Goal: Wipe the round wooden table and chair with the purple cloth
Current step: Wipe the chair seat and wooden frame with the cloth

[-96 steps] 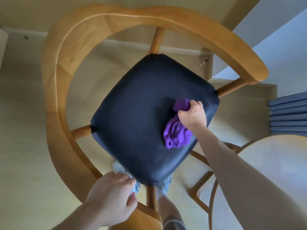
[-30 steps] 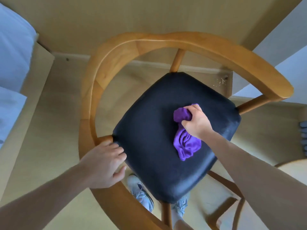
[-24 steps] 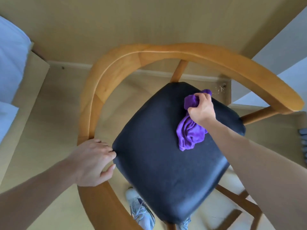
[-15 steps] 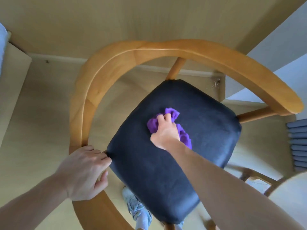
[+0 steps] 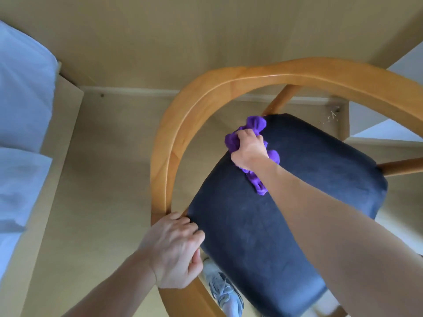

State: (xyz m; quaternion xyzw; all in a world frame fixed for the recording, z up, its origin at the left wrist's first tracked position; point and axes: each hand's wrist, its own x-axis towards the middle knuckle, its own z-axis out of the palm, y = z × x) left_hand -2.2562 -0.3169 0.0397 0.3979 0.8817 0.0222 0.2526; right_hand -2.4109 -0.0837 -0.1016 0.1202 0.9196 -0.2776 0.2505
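Note:
A wooden chair with a curved armrest rail (image 5: 183, 124) and a dark navy seat cushion (image 5: 297, 202) fills the middle and right of the head view. My right hand (image 5: 248, 149) grips the bunched purple cloth (image 5: 255, 125) and presses it on the seat's far left corner. The cloth's tail trails under my wrist toward the seat's middle. My left hand (image 5: 174, 250) holds the armrest rail at the seat's near left corner, fingers curled over the wood. The round table is out of view.
A bed with light blue bedding (image 5: 20, 133) and its beige frame runs along the left edge. A beige wall stands behind the chair, with a white panel (image 5: 389, 124) at the far right. My grey sneaker (image 5: 224, 294) shows on the floor under the chair.
My right hand has swept the purple cloth from the seat's middle out to its far left corner. My left hand keeps its hold on the rail. The view has shifted left.

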